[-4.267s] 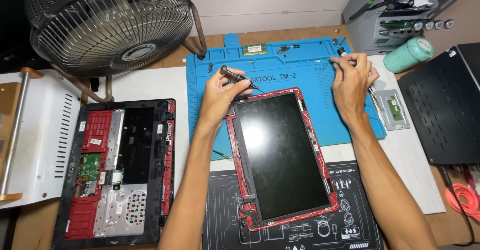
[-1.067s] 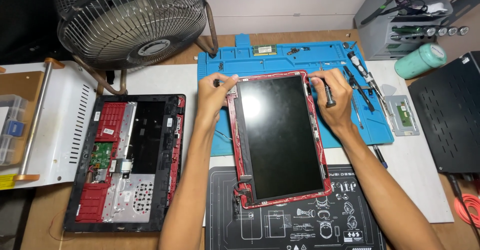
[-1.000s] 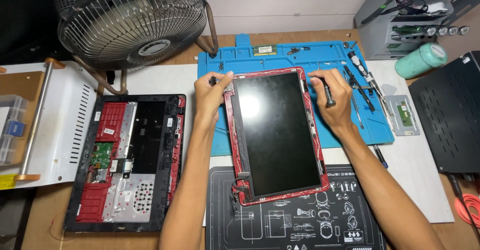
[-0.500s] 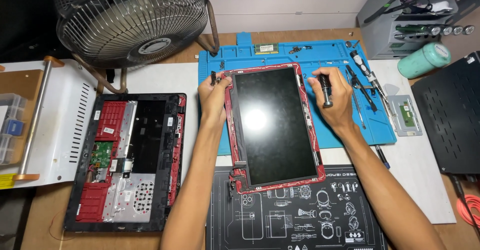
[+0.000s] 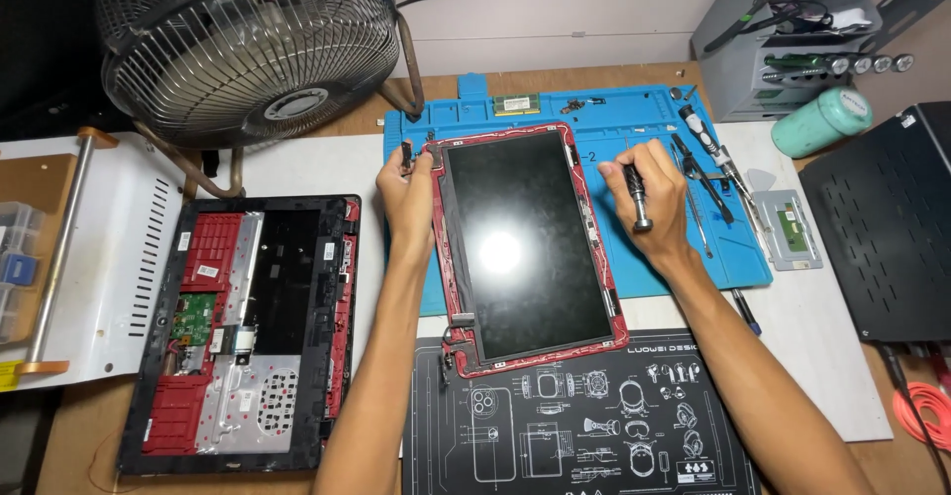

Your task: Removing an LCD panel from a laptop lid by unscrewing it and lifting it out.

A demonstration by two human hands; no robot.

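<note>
A laptop screen panel in a red frame [image 5: 525,242] lies on the blue work mat [image 5: 634,123], its lower end over a black printed mat [image 5: 575,426]. My left hand [image 5: 408,193] grips the panel's upper left edge by its hinge. At the panel's upper right edge, my right hand [image 5: 649,198] is closed around a small black screwdriver [image 5: 636,198], whose handle end points down toward me.
An opened red and black laptop base [image 5: 243,331] lies to the left. A metal fan [image 5: 253,49] stands at the back left. Loose tools [image 5: 708,163], a memory module [image 5: 517,105], a green roll [image 5: 822,121] and a black case [image 5: 887,227] sit on the right.
The screen panel has slid up and away from me onto the blue mat and straightened. Both hands moved up with it; the right hand now holds a screwdriver.
</note>
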